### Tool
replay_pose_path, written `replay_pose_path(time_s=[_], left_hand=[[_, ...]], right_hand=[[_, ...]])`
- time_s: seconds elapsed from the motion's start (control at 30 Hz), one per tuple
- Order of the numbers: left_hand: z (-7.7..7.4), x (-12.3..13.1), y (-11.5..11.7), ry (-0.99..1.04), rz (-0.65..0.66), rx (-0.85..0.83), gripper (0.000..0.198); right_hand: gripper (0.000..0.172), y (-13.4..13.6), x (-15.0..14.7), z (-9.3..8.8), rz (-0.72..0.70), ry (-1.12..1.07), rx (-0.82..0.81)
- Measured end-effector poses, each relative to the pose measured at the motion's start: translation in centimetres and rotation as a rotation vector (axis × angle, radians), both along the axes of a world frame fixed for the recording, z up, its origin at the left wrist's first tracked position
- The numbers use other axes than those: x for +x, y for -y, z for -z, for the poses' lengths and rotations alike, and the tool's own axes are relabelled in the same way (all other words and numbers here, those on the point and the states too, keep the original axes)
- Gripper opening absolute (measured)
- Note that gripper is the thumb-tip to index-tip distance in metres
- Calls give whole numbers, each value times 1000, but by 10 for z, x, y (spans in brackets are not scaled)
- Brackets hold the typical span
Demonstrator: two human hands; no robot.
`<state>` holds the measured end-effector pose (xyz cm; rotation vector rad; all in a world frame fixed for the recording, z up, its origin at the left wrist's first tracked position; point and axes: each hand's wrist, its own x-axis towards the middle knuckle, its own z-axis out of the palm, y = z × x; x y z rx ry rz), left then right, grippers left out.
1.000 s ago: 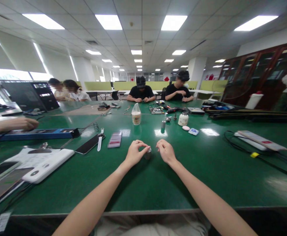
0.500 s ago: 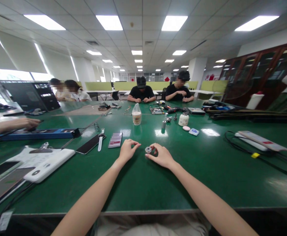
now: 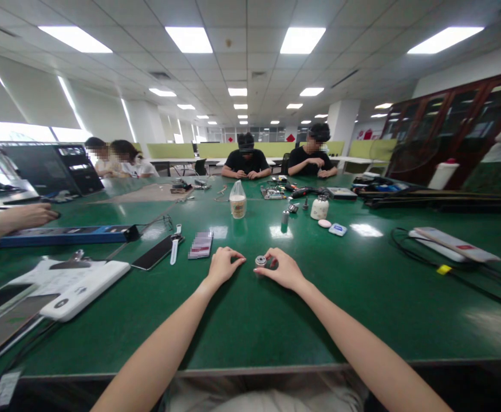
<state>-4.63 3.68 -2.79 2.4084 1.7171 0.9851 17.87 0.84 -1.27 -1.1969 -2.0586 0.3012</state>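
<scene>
A small round metal part [image 3: 260, 261] with a dark hole in its top face is held just above or on the green tabletop [image 3: 250, 337]. My right hand [image 3: 283, 268] curves round its right side, thumb at the near edge and fingers at the far edge. To the left of the part is my left hand [image 3: 224, 266], apart from it. Its thumb and fingertips come together in a pinch; anything between them is too small to make out. Farther away, a grey metal cylinder [image 3: 285, 220] stands upright on the table.
Left of my hands lie a pixelated card or phone [image 3: 201, 245], a white-strapped watch [image 3: 175, 245], a black phone [image 3: 153, 254] and a clipboard [image 3: 93, 286]. A bagged cup [image 3: 238, 206] and a jar [image 3: 319, 208] stand ahead. Cabled devices [image 3: 456, 243] lie right. Several people sit around.
My left hand's fingertips have dipped slightly. The metal part and my right hand have barely shifted. At far left another person's hand has moved a little to the left.
</scene>
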Motion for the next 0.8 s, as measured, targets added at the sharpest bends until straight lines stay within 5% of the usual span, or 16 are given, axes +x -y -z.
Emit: replay_pose_path(time_s=[0.33,0.8], left_hand=[[-28,42,33,289,251,211,14],[-21,50,35,193,305,195,22]], right_hand=[[36,-3,-1,7,-26,-52,-27],[30,-1,-2,5,-39,-46,-33]])
